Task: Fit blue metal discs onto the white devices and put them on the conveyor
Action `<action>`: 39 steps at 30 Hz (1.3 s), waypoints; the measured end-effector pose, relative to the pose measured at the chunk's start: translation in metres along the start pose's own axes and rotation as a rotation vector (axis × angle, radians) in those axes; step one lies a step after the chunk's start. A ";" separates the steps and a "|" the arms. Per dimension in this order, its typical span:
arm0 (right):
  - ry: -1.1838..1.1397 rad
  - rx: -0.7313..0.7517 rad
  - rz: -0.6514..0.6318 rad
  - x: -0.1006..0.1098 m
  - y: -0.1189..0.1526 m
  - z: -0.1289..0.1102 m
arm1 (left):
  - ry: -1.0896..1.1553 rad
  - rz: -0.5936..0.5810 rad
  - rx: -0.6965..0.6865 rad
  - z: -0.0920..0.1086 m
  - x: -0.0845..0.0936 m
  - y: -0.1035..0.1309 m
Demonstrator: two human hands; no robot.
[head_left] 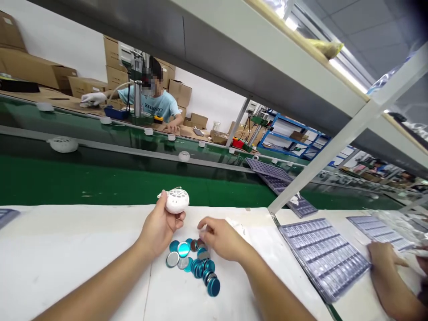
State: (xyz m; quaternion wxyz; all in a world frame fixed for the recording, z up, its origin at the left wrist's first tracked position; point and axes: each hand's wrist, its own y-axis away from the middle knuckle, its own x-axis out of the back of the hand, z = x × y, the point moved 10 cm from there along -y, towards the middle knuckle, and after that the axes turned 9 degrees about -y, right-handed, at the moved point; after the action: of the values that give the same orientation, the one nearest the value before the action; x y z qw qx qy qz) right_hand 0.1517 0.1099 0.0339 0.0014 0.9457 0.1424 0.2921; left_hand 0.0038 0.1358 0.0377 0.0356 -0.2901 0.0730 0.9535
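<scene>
My left hand (162,226) is closed around a round white plastic housing (177,200) with slots on its top face, raised just over the table's far edge. Low over the white table, my right hand (220,238) has its fingers curled together at the upper right of a loose pile of discs. What lies between those fingertips, if anything, is too small to make out. The pile of small round metal discs (183,249) shows blue and silver faces. Several overlap in a row toward a blue disc (214,286) nearest me.
A green conveyor belt (110,180) runs behind the table, carrying white housings (63,144). Clear plastic blister trays (324,254) lie to the right, beside another person's hand (384,263). A slanting white post (321,156) supports the shelf overhead. Across the belt, a person sits by a press (137,89).
</scene>
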 end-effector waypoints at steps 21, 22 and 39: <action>-0.408 -0.076 -0.216 -0.015 -0.006 0.026 | -0.280 -0.131 0.087 -0.023 -0.011 0.011; -0.433 -0.067 -0.233 -0.013 -0.005 0.024 | -0.286 -0.130 0.085 -0.023 -0.010 0.011; -0.468 0.398 0.150 0.035 0.024 -0.040 | -0.318 -0.158 -0.010 -0.022 -0.022 0.021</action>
State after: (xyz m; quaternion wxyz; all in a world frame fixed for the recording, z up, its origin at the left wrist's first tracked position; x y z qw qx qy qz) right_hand 0.1640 0.0930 0.0881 -0.1724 0.9769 0.1222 0.0323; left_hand 0.0318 0.1114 0.0339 0.1199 -0.1408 0.0388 0.9820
